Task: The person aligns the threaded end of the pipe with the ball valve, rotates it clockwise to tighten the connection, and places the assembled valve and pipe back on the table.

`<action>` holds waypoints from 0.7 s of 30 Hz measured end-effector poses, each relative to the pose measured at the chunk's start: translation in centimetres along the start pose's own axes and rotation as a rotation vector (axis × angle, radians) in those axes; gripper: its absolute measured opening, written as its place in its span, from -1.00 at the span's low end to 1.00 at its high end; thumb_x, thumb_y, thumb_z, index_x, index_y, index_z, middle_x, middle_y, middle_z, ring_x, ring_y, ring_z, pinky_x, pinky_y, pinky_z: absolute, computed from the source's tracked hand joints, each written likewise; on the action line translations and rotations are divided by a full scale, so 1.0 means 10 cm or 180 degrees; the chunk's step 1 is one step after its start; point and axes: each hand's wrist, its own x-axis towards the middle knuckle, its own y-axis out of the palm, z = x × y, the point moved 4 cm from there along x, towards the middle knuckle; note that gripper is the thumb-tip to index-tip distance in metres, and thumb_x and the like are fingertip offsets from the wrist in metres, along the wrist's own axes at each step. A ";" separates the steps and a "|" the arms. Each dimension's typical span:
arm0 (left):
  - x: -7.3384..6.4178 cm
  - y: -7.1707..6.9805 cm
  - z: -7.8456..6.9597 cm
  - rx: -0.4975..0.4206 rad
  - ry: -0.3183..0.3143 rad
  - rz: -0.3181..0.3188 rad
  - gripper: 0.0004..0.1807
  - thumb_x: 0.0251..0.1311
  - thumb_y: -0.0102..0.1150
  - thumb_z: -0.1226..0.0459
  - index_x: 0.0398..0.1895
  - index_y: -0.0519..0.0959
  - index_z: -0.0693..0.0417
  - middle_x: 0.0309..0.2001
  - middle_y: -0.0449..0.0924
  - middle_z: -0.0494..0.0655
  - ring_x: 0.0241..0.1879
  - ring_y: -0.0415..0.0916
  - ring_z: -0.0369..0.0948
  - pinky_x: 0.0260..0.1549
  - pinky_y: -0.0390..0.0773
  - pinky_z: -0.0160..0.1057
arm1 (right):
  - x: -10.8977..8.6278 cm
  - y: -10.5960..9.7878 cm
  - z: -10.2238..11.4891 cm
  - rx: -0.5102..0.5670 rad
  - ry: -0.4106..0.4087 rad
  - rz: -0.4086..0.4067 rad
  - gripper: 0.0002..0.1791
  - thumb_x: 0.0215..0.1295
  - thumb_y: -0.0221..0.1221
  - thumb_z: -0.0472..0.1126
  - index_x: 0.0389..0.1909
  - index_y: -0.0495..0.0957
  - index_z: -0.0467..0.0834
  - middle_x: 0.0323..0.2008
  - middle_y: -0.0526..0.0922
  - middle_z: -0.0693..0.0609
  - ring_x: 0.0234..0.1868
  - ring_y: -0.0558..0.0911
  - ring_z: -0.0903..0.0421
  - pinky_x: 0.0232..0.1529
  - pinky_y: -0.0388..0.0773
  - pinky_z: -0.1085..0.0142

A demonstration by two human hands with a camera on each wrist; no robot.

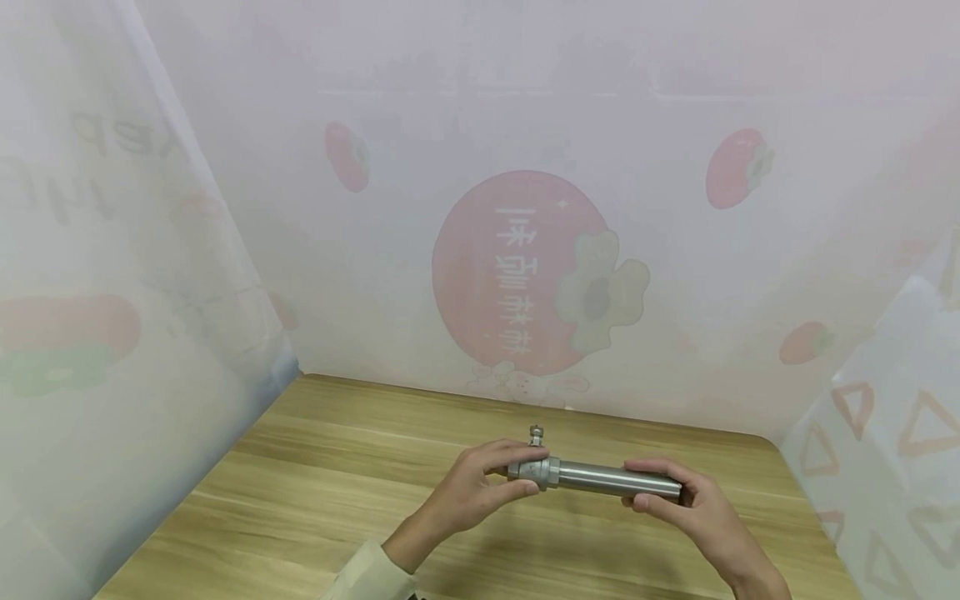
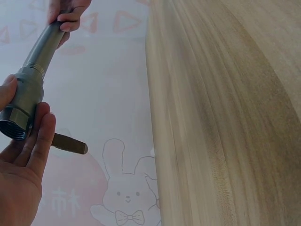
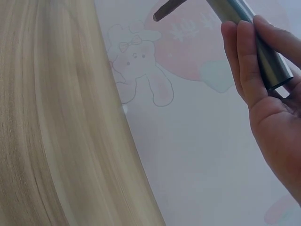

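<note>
A silver metal valve point(image 1: 536, 472) is joined to a straight steel pipe point(image 1: 592, 477), held roughly level above the table. My left hand point(image 1: 476, 487) holds the valve body between thumb and fingers. At the pipe's other end, my right hand point(image 1: 693, 507) grips it with the thumb on the near side and fingers on the far side. The left wrist view shows the valve's open threaded end point(image 2: 14, 127) and the pipe's thread entering the body. A short lever-like handle point(image 2: 70, 143) sticks out sideways from the valve, pointing away from me in the head view.
Below the hands lies a wood-grain table point(image 1: 300, 467) with a rounded far corner. A pale printed curtain point(image 1: 375, 275) with persimmon pictures stands behind it, and similar sheets hang at the left point(image 1: 172, 333) and right point(image 1: 892, 433).
</note>
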 end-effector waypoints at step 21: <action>0.00 0.00 0.00 0.0010 -0.0023 0.0037 -0.53 0.44 0.42 0.22 0.38 0.68 0.02 0.27 0.74 -0.01 0.08 0.69 -0.30 0.04 0.79 -0.23 | 0.00 -0.01 0.01 0.0042 0.0014 -0.0008 -0.57 0.61 0.19 -0.39 0.40 0.52 -0.40 0.02 0.84 -0.02 -0.03 0.85 0.11 0.10 0.81 0.23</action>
